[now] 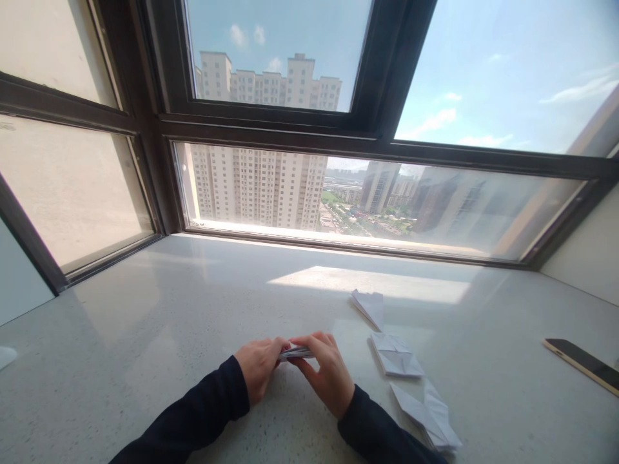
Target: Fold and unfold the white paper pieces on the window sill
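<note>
A small wad of folded white paper is held between both hands, just above or on the speckled sill; its layered edges face me. My left hand is closed on its left end, fingers curled. My right hand pinches its right part, thumb below and fingers over the top. Beside my right hand lie other folded white papers: a small one farthest away, a squarish one in the middle, and one with raised flaps nearest my right sleeve. Fingers hide much of the held paper.
The pale speckled sill runs up to dark window frames. A phone lies at the far right. Part of a white object shows at the left edge. Sunlight falls on the sill near the glass; tall buildings stand outside.
</note>
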`<state>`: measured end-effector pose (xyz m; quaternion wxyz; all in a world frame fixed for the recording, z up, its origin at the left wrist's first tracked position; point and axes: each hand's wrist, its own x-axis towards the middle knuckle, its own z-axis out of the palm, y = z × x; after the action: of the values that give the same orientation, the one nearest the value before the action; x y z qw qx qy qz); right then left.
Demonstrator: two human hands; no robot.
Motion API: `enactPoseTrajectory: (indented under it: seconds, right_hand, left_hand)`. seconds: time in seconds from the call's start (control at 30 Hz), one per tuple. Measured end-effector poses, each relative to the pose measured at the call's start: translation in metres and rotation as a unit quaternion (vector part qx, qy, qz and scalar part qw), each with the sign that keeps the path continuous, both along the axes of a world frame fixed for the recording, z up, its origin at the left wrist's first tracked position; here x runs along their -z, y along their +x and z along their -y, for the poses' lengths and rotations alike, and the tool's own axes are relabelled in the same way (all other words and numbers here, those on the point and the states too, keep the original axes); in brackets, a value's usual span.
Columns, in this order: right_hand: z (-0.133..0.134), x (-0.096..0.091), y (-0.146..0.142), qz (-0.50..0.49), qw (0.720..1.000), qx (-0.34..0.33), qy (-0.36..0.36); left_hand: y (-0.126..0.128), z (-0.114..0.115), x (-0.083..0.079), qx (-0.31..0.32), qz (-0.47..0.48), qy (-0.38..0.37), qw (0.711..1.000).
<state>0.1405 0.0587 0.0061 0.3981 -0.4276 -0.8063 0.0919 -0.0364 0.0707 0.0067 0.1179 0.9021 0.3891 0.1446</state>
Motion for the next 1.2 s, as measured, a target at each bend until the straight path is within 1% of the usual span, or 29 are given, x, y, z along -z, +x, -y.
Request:
enactPoseTrajectory:
  seconds: [0.07, 0.17, 0.23, 0.3, 0.47, 0.63, 0.73, 0.87, 0.97, 1.0, 1.07, 1.13, 1.2]
  right_hand:
    - [-0.001, -0.001, 0.0, 0.0, 0.999, 0.028, -0.022]
    - [-0.003, 0.001, 0.001, -0.006, 0.996, 0.071, -0.057]
    - [-0.006, 0.002, 0.001, 0.008, 0.992, 0.082, -0.091]
    - [-0.007, 0.003, 0.002, 0.021, 0.99, 0.085, -0.108]
    - [-0.008, 0.002, 0.003, 0.018, 0.991, 0.096, -0.088]
    - [-0.009, 0.007, 0.002, 0.065, 0.986, 0.101, -0.117]
    - [-0.008, 0.009, 0.002, 0.07, 0.986, 0.099, -0.113]
    - [-0.004, 0.002, 0.001, 0.066, 0.991, 0.076, -0.091]
    - [0.0, -0.008, 0.003, 0.052, 0.993, 0.063, -0.09]
    - [0.002, -0.011, 0.005, 0.044, 0.991, 0.061, -0.108]
    - [0.008, -0.016, 0.012, 0.025, 0.982, 0.053, -0.178]
    - [0.018, -0.019, 0.024, 0.013, 0.962, 0.04, -0.269]
    - [0.033, -0.019, 0.041, 0.025, 0.941, 0.048, -0.335]
  left_hand:
    - [0.001, 0.001, -0.003, -0.029, -0.03, 0.038, 0.998]
    - [-0.003, -0.005, -0.01, -0.065, -0.099, 0.083, 0.989]
    - [-0.008, -0.01, -0.011, -0.075, -0.154, 0.082, 0.982]
    - [-0.012, -0.016, -0.008, -0.08, -0.187, 0.071, 0.977]
    - [-0.014, -0.021, 0.001, -0.068, -0.165, 0.119, 0.977]
    - [-0.011, -0.022, 0.007, -0.067, -0.203, 0.09, 0.973]
    - [-0.012, -0.025, 0.013, -0.074, -0.187, 0.096, 0.975]
    - [-0.012, -0.026, 0.022, -0.076, -0.155, 0.118, 0.978]
    - [-0.009, -0.02, 0.025, -0.045, -0.129, 0.146, 0.98]
    - [-0.008, -0.017, 0.024, -0.029, -0.114, 0.154, 0.981]
    - [-0.006, -0.01, 0.021, 0.005, -0.074, 0.16, 0.984]
    - [-0.007, -0.005, 0.016, 0.033, -0.031, 0.144, 0.989]
    - [-0.008, -0.002, 0.011, 0.039, 0.006, 0.113, 0.993]
